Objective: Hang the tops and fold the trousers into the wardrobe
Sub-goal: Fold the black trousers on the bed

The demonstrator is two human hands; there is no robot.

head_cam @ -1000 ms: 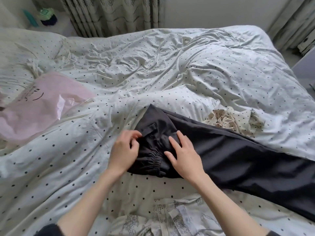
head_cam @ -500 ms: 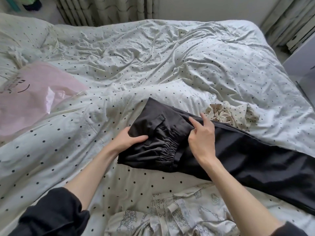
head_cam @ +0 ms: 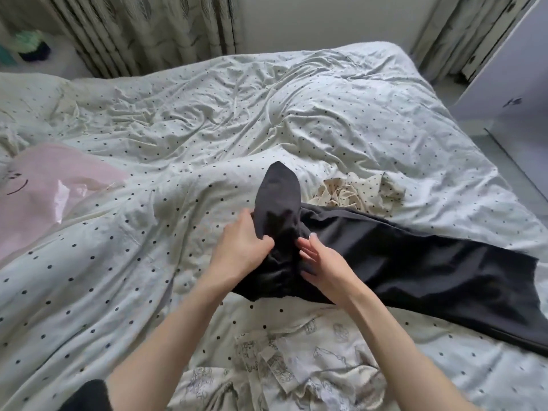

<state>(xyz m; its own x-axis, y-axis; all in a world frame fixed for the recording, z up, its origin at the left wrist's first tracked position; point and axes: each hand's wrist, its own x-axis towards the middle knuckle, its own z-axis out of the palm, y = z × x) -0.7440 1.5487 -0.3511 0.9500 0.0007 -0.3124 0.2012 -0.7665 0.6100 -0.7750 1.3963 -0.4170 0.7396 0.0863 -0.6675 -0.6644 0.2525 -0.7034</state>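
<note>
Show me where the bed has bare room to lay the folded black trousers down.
Free: the wide far stretch of duvet up to the curtains, and the near-left patch below the pink bag. Crowded: around both hands, with the black trousers running right, the cream dotted garment behind them and the printed shirt at the near edge.

Both forearms extend forward, bare, converging toward the centre. Left hand (head_cam: 241,250): fingers curled, thumb closed against them, pinching dark fabric. Right hand (head_cam: 324,264): palm turned inward, fingers straight and relaxed, just beside the left.
</note>
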